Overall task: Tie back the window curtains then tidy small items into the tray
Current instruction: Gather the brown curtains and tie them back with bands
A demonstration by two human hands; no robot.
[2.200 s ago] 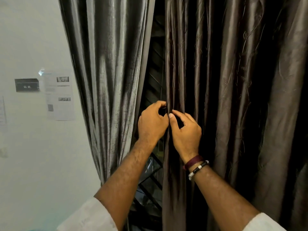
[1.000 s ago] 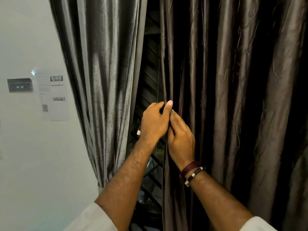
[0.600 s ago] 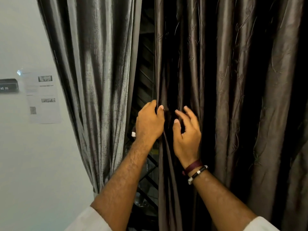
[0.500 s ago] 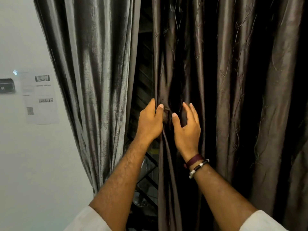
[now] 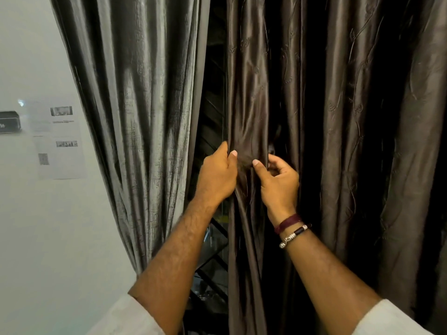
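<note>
Two shiny dark curtains hang before a window. The left curtain (image 5: 145,117) is grey and hangs loose. The right curtain (image 5: 350,141) is brown with an embroidered vine pattern. My left hand (image 5: 217,176) grips the brown curtain's left edge, thumb on the front and fingers behind. Just to its right, my right hand (image 5: 278,182) curls round the bunched folds, thumb in front. A gathered strip of fabric lies between the two thumbs. No tray or tie-back is in view.
A dark gap (image 5: 212,105) between the curtains shows a window grille with slanted bars. The white wall (image 5: 36,226) on the left carries a taped paper sheet (image 5: 59,139) and a small dark plate (image 5: 8,122).
My hands have spread slightly apart and gathered more of the brown curtain's edge folds between them. My right fingers, straight half a second ago, have curled round the fabric.
</note>
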